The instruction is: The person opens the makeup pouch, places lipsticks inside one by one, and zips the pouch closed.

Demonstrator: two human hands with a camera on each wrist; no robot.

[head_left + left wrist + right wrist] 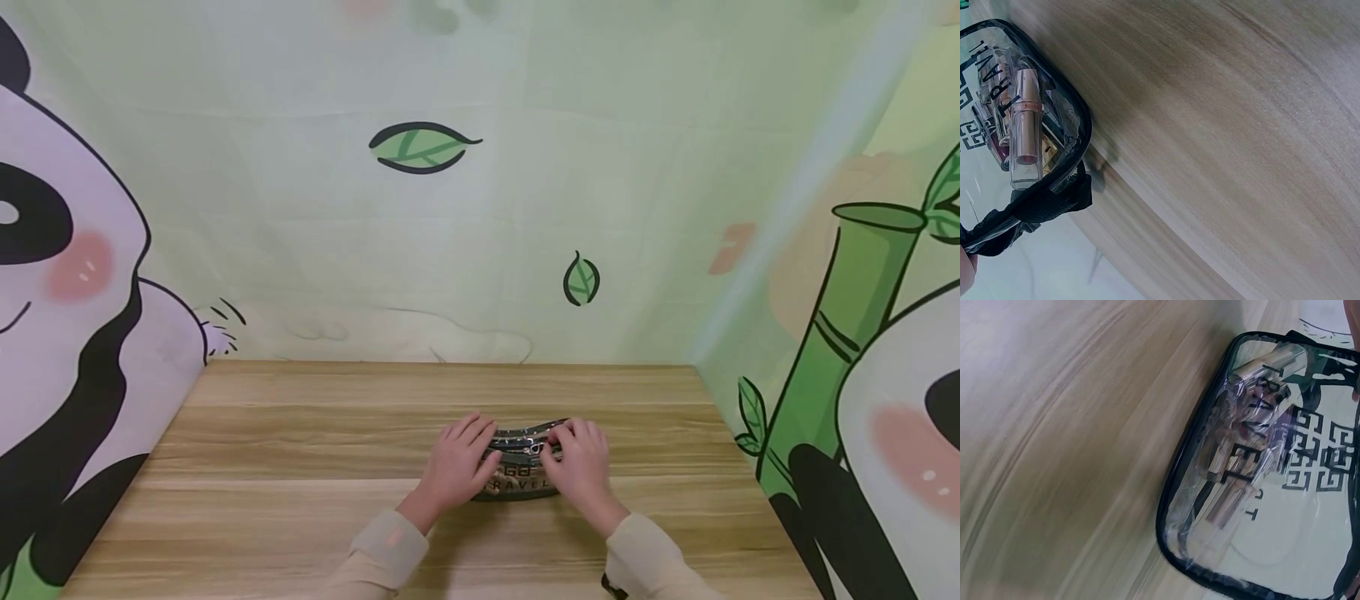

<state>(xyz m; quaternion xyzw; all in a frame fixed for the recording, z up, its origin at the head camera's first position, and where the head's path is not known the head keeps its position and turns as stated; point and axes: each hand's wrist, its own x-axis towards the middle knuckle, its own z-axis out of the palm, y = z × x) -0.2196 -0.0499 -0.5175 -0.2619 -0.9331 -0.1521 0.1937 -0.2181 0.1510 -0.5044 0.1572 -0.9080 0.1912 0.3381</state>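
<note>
A clear cosmetic pouch with black trim and black lettering reading TRAVEL stands on the table between both hands. My left hand grips its upper left end, thumb toward the front. At the upper right end, my right hand pinches the top edge by the zipper. Through the clear wall in the left wrist view, a pink-gold lipstick tube with a clear cap lies among other small cosmetics. The right wrist view shows the pouch's front and more tubes inside. Only slivers of fingers appear in the wrist views.
The wood-grain table extends around the pouch. Behind it hangs a pale green cloth backdrop with printed leaves, pandas and bamboo. A small dark object shows beneath the right sleeve.
</note>
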